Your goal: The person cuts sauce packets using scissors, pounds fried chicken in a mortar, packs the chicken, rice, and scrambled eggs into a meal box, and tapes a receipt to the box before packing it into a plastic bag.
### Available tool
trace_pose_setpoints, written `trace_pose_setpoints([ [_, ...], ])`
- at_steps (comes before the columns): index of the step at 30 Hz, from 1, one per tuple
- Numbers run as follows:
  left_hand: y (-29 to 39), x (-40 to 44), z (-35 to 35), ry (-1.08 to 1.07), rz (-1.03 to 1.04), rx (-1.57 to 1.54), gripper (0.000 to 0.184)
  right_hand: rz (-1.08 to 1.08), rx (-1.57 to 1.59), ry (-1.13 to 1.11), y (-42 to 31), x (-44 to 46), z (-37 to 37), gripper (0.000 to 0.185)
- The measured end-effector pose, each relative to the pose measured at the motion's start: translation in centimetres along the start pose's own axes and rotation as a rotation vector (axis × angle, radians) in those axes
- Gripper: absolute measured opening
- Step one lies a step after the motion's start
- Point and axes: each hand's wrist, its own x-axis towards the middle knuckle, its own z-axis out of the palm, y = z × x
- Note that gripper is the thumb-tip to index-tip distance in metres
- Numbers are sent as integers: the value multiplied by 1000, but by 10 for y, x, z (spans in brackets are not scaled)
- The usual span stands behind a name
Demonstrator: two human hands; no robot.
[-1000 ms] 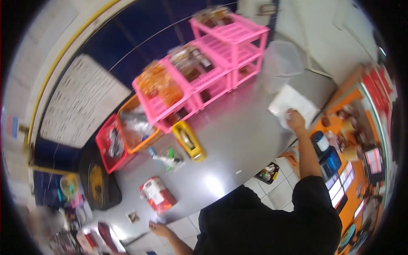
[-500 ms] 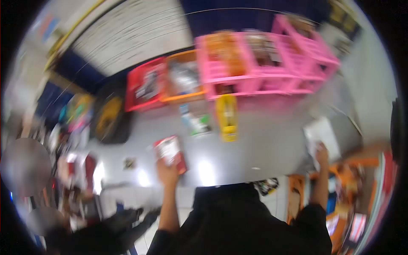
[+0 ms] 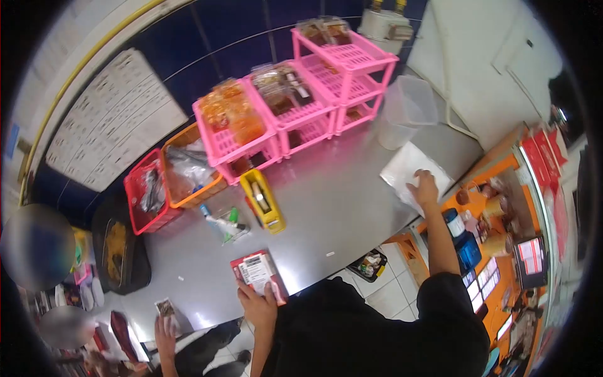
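My left hand [image 3: 257, 306] grips the near edge of a red box [image 3: 281, 291] that has a white printed label [image 3: 256, 271] on top. The box lies at the front edge of the metal table. Off to the right, my right hand [image 3: 426, 188] rests on a stack of white sheets or flat bags [image 3: 402, 168], its thumb and fingers apart. Beyond the red box are a yellow tape dispenser [image 3: 267, 207] and a clear holder [image 3: 231, 229] with pens or markers.
Pink racks [image 3: 342, 100] with packaged food line the back, beside an orange basket [image 3: 207, 191] and a red basket [image 3: 147, 220]. A clear plastic tub [image 3: 408, 107] stands back right. At lower left, another person's hand [image 3: 165, 336] touches a small packet [image 3: 166, 308].
My view has turned right and sharpened, so the table's things appear further left and tilted. My hands stay at the red box and the white stack. Another person's hand has appeared at lower left.
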Motion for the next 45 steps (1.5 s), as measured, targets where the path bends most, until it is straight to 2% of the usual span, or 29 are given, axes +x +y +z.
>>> trace_pose_setpoints([
  [1, -3, -1, 4, 31, 20, -15, 92, -87, 7, 170, 5, 1, 8, 58],
  [2, 2, 2, -2, -25, -57, -30, 90, -189, 36, 330, 19, 4, 23, 58],
  [3, -1, 5, -4, -68, -102, -103, 87, -342, 13, 359, 54, 17, 54, 50],
  [5, -7, 5, 3, -60, -137, -71, 85, -149, -222, -2, 94, 46, 93, 30],
  [6, -1, 5, -5, -11, -81, -47, 87, -232, -13, -15, 100, 52, 93, 29],
  [7, -4, 3, -5, 18, -75, -48, 88, -182, 263, -188, 83, 52, 67, 30],
  [8, -7, 2, -3, 38, -56, -54, 89, -72, 659, -190, 107, 67, 100, 31],
  [9, -5, 1, -4, 50, -60, -65, 90, -38, 857, -257, 103, 67, 96, 32],
  [10, -4, 0, -8, 52, -53, -80, 90, -204, 865, -418, 99, 71, 80, 29],
  [11, -4, -1, -10, 67, -82, -69, 90, 153, 968, -546, 96, 78, 78, 30],
  [12, -2, -1, -10, 65, -69, -61, 90, 134, 971, -559, 92, 80, 75, 30],
  [14, -4, -1, -11, 65, -53, -61, 90, 470, 789, -585, 91, 80, 70, 29],
  [15, -4, -1, -10, 54, -53, -56, 90, 465, 787, -580, 90, 80, 67, 29],
  [17, -5, 1, -8, 38, -44, -55, 90, -156, 256, -365, 91, 75, 65, 14],
  [18, -6, 1, -6, 41, -46, -59, 90, -150, 253, -362, 93, 76, 71, 14],
  [20, -7, 0, -5, 39, -47, -64, 91, -267, 83, -123, 99, 87, 91, 6],
  [21, -7, 0, -5, 39, -46, -61, 90, -265, 80, -120, 111, 90, 103, 6],
  [23, -7, 1, -6, 46, -51, -62, 90, -412, -37, -133, 133, 93, 120, 5],
  [24, -7, 0, -6, 62, -43, -41, 89, -417, -38, -130, 122, 89, 115, 5],
  [26, -8, -1, -6, 75, -21, -33, 88, -130, 161, -262, 105, 73, 97, 9],
  [28, -9, 0, -4, 78, -17, -41, 89, -194, 214, -228, 113, 73, 100, 9],
  [30, -8, 1, -6, 78, -23, -50, 89, -376, 133, -153, 126, 79, 113, 8],
  [33, -10, 0, -6, 110, -39, -37, 89, -451, 48, -148, 125, 74, 116, 8],
  [34, -9, 0, -9, 79, -51, -58, 89, -456, 45, -199, 138, 80, 126, 9],
  [36, -9, -3, -10, 62, -79, -95, 89, -457, 37, -123, 114, 77, 109, 9],
  [38, -11, -1, -12, 56, -67, -129, 90, -411, 69, -161, 136, 86, 125, 10],
  [41, -13, -3, -11, 69, -71, -161, 89, -478, 21, -84, 122, 79, 107, 11],
  [43, -15, -2, -13, 104, -69, -174, 89, -401, 83, -233, 116, 77, 86, 13],
  [45, -17, -5, -11, 122, -81, -185, 89, -314, 120, -238, 112, 84, 63, 12],
])
